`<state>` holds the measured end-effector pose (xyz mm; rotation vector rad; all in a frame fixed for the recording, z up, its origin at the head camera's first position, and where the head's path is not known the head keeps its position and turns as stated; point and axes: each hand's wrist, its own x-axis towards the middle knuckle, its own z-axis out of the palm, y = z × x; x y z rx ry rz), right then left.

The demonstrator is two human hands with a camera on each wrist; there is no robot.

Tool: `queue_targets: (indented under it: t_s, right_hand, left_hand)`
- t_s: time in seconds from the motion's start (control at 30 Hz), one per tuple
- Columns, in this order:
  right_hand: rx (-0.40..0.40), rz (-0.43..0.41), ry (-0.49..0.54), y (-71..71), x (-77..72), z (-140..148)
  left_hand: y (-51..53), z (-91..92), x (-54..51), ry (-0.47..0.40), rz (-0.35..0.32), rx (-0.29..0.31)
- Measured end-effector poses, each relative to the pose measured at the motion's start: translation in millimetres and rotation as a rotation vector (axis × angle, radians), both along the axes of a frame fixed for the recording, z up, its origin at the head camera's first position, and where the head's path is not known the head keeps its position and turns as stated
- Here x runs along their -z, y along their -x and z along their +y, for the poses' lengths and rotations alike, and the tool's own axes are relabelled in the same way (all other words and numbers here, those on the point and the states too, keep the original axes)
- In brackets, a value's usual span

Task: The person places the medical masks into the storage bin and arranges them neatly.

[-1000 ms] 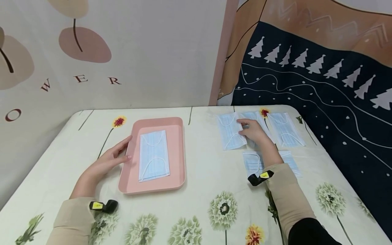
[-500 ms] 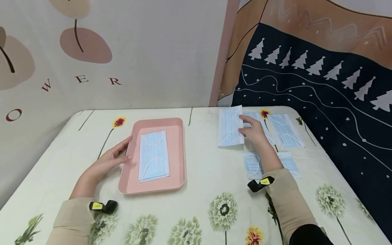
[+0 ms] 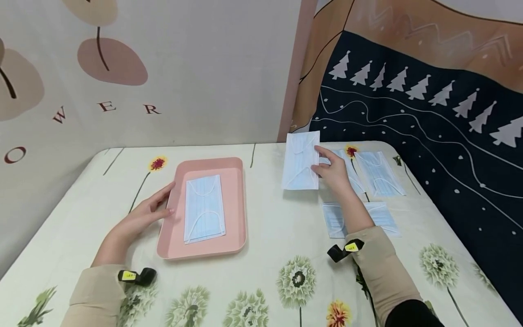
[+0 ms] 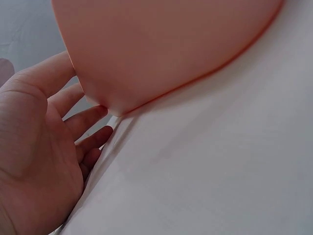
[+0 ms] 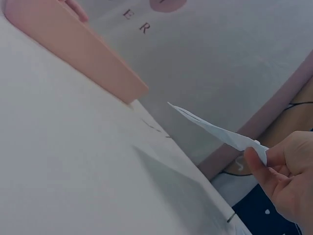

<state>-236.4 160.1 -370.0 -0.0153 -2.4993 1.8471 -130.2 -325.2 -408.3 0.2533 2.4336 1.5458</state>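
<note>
My left hand [image 3: 139,220] holds the left rim of a pink rectangular tray [image 3: 234,200]; the thumb lies over the rim and fingers touch the outer wall [image 4: 146,54]. Inside the tray a light blue face mask [image 3: 204,209] with white ear loops lies flat. Above the table, to the right of the tray, my right hand [image 3: 333,172] pinches another face mask [image 3: 300,161] by its right edge between thumb and fingers. Seen from the right wrist, this mask [image 5: 215,129] is nearly edge-on, with its shadow on the cloth below.
More face masks lie on the right: one mask [image 3: 380,175] at the far right, one partly behind the right hand, and blue mask material [image 3: 384,218] partly under the forearm. A flowered cloth [image 3: 269,236] covers the table; patterned hangings stand behind it.
My right hand has lifted a face mask off the table and moved it slightly left and up. The left hand, the tray and the mask in it have stayed put.
</note>
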Motion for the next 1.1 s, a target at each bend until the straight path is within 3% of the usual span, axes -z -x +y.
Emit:
queue_targets:
  t_s: [0.53,0.83,1.1]
  right_hand:
    - [-0.006,0.038,0.072,-20.9,-23.8,-27]
    - [-0.076,0.059,0.142,-29.3,-27.4,-44]
    - [-0.142,0.059,0.203,-35.0,-29.9,-75]
  left_hand:
    - [-0.4,0.3,-0.1,0.014,0.002,-0.009]
    - [-0.9,0.0,1.3,0.018,0.011,-0.010]
    - [0.6,-0.6,1.5,0.034,0.017,-0.009]
